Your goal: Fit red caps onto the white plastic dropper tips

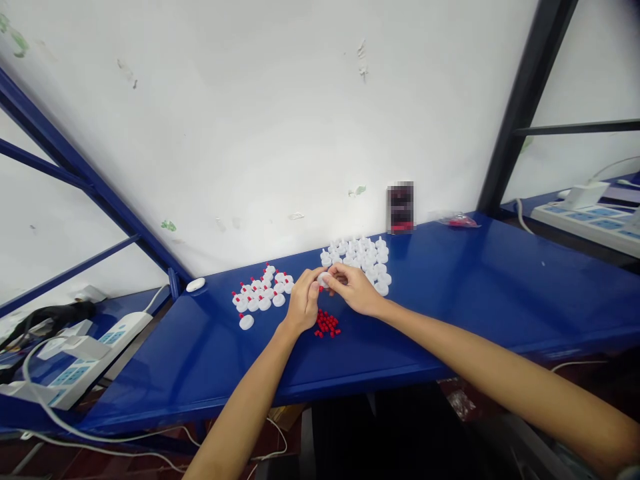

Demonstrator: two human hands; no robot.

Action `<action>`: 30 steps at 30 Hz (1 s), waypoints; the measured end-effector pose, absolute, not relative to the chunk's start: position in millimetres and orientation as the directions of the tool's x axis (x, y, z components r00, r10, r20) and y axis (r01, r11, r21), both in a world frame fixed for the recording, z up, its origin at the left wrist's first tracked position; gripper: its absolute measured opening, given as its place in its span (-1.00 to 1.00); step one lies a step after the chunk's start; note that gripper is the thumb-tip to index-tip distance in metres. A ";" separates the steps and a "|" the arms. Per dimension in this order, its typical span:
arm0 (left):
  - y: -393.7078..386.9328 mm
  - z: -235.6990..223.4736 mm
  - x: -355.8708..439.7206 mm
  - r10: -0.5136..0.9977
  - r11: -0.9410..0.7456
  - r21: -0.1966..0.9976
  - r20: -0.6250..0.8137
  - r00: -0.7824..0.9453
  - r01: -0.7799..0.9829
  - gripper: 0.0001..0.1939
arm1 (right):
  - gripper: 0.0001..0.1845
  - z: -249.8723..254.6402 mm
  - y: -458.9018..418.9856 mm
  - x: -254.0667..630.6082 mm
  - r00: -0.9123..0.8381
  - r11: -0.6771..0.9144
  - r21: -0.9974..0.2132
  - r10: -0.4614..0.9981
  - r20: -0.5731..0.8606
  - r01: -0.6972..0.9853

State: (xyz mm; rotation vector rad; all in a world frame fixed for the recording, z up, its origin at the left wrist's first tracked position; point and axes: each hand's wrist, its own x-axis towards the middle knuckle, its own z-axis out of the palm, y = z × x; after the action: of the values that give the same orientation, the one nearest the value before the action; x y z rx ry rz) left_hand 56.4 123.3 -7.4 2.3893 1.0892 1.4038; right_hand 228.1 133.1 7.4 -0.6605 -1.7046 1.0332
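Over the middle of the blue table, my left hand (303, 299) and my right hand (356, 288) meet with their fingers closed on one white nozzle cap (324, 279). A bit of red shows at the cap's lower edge, by my left fingertips; the fingers hide how it sits there. Just below my hands lies a loose pile of small red tips (327, 323). To the left stand several white caps with red tips on their nozzles (260, 292). Behind my right hand is a group of white caps with bare nozzles (357, 250), partly covered by that hand.
The blue table (450, 293) runs along a white wall. A small white round object (195, 285) lies at its left end. At the back stand a pixelated dark item (401, 208) and a clear bag with red pieces (461, 221). Power strips (95, 360) and cables flank the left side.
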 end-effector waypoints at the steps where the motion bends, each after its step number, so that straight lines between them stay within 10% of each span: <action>1: 123.6 -8.0 56.2 0.665 -0.716 0.481 0.691 0.284 0.507 -0.50 | -0.62 7.2 133.1 227.7 -0.361 0.463 -0.885 0.816 0.451 -0.058; 15: 121.5 0.8 54.3 0.685 -0.726 0.559 0.638 0.352 0.401 -0.60 | -0.61 6.4 129.6 226.3 -0.436 0.342 -0.922 0.812 0.388 -0.184; 30: 120.4 3.3 64.8 0.431 -0.806 0.188 0.836 0.340 0.561 -0.60 | -0.68 3.5 130.4 229.3 -0.387 0.420 -0.886 0.797 0.464 -0.197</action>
State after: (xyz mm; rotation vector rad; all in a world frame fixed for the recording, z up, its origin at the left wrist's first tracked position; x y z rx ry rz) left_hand 64.8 120.4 3.3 2.6770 0.9975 1.6001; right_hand 229.3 130.4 3.5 -0.5369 -1.6229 1.1823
